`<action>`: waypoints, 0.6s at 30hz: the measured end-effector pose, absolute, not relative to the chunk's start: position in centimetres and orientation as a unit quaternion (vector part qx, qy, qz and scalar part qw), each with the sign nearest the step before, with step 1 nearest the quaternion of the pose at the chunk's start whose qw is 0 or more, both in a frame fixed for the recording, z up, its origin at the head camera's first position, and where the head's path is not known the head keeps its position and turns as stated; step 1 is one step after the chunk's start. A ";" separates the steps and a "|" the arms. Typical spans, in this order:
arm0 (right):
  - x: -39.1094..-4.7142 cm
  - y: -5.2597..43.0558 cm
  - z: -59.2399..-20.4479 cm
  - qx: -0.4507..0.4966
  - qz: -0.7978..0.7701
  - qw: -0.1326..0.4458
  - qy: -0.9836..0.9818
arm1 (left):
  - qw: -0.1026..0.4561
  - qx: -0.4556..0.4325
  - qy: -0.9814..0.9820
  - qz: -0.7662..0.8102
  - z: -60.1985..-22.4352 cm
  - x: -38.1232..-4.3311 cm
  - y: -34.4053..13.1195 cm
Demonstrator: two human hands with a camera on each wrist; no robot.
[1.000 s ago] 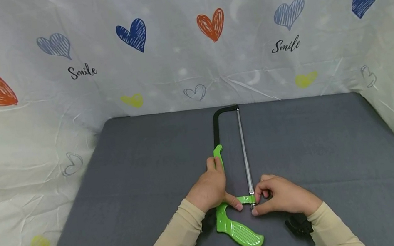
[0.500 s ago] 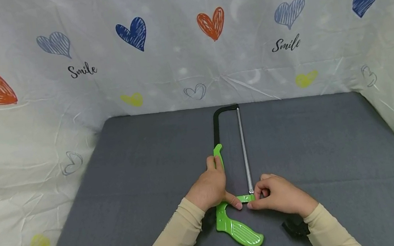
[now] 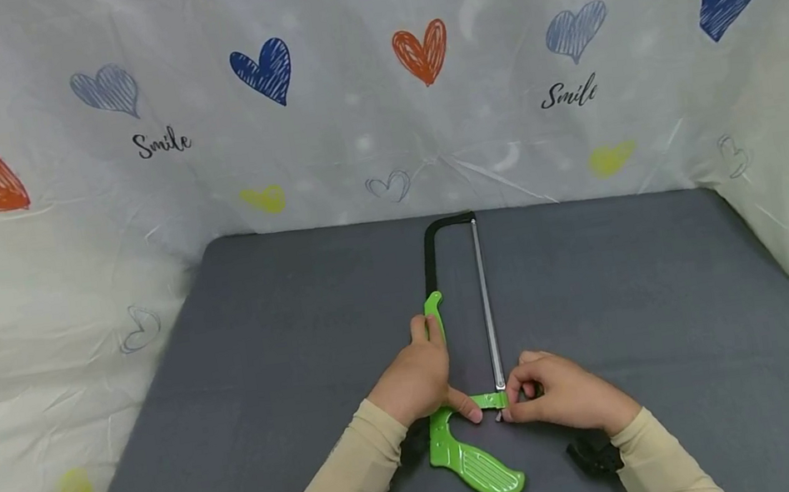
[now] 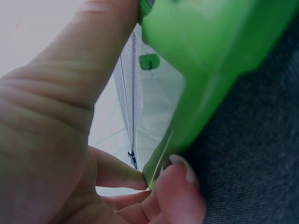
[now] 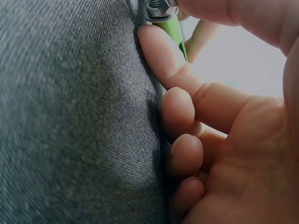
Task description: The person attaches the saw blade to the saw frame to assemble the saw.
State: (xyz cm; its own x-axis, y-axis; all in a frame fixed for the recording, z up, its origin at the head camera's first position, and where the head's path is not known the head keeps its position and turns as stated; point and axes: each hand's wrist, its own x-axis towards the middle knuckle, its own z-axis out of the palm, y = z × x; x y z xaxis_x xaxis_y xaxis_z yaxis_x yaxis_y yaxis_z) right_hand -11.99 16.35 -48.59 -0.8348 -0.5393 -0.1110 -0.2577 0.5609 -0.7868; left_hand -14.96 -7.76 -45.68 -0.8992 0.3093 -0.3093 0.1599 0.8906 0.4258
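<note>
A hacksaw (image 3: 477, 471) lies flat on the grey cloth, with a green handle, a black front frame and a narrow silver blade (image 3: 488, 308) running along its right side. My left hand (image 3: 415, 378) grips the green frame, thumb near the short crosspiece and fingers round the upper part; the left wrist view shows the green frame (image 4: 187, 107) between thumb and fingers. At the blade's near end, my right hand (image 3: 574, 393) pinches the wing nut (image 3: 498, 416) between thumb and index finger. A threaded metal bolt with the nut (image 5: 161, 10) shows between those fingertips in the right wrist view.
Dark grey cloth (image 3: 285, 328) covers the table. A white curtain (image 3: 349, 135) printed with hearts hangs behind and at both sides, close to the hacksaw's far end. A black device (image 3: 594, 453) sits at the right wrist.
My right thumb moved up and left across the nut, then back a little, so part of the nut shows again. The left hand and hacksaw stay in place.
</note>
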 end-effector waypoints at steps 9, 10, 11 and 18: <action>-11.9 16.6 -48.7 -0.237 -0.423 0.195 0.852 | 0.192 0.113 0.954 0.201 -45.7 -14.7 -7.9; -12.0 16.6 -48.7 -0.238 -0.422 0.195 0.853 | 0.193 0.112 0.954 0.200 -45.8 -14.7 -7.8; -12.0 16.7 -48.7 -0.239 -0.419 0.194 0.854 | 0.192 0.112 0.954 0.200 -45.8 -14.8 -7.8; -12.1 16.7 -48.4 -0.235 -0.414 0.183 0.860 | 0.189 0.113 0.954 0.204 -45.8 -15.1 -7.6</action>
